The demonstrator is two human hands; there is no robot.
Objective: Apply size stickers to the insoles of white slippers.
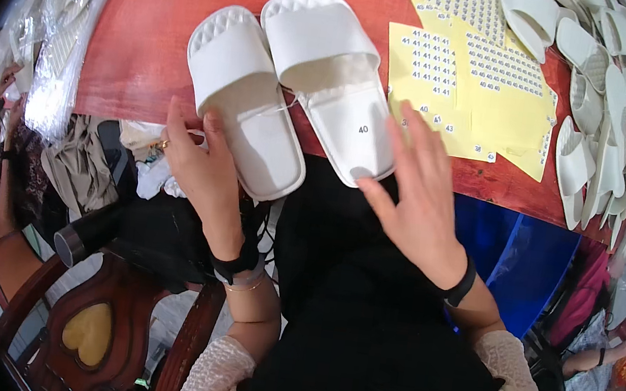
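Observation:
A pair of white slide slippers lies side by side on the red table, toes away from me and heels out past the near edge. The left slipper [274, 161] and the right slipper [342, 121] are joined by a thin clear tie. A small printed sticker is on the right slipper's insole. My left hand [206, 174] rests at the left slipper's outer side, fingers apart, thumb against its edge. My right hand [424, 197] is spread beside the right slipper, its thumb at the heel and its fingers along the outer side.
Yellow sticker sheets [493, 128] lie on the red table [153, 35], right of the slippers. A heap of white slippers [612, 115] covers the right end. Clear-bagged slippers [66, 40] hang over the left end. A wooden chair [117, 328] stands lower left; other people's arms show at both sides.

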